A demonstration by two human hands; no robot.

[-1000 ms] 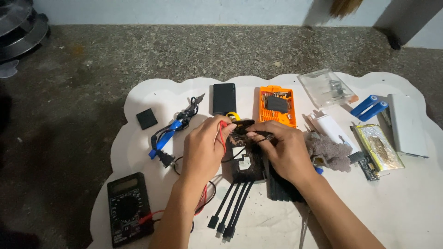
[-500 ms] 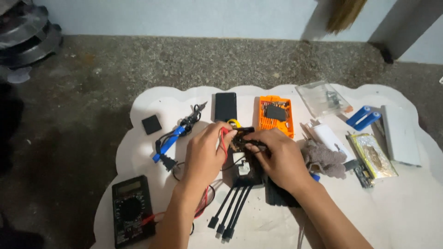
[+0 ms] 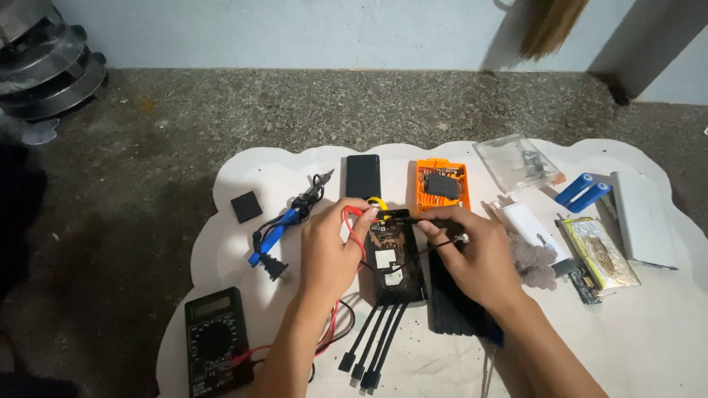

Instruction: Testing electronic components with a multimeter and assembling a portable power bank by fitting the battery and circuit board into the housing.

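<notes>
Opened black power bank (image 3: 394,254) with exposed board lies mid-table (image 3: 664,332). Left hand (image 3: 330,247) pinches the red probe lead (image 3: 352,221), right hand (image 3: 476,254) the black lead (image 3: 428,220), both tips on the board; black multimeter (image 3: 215,343) connected, cover not refitted.

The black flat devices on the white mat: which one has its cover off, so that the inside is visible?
The opened device between the two hands, with four short cables at its near end. The black slab farther back and the small black square remain closed.
</notes>
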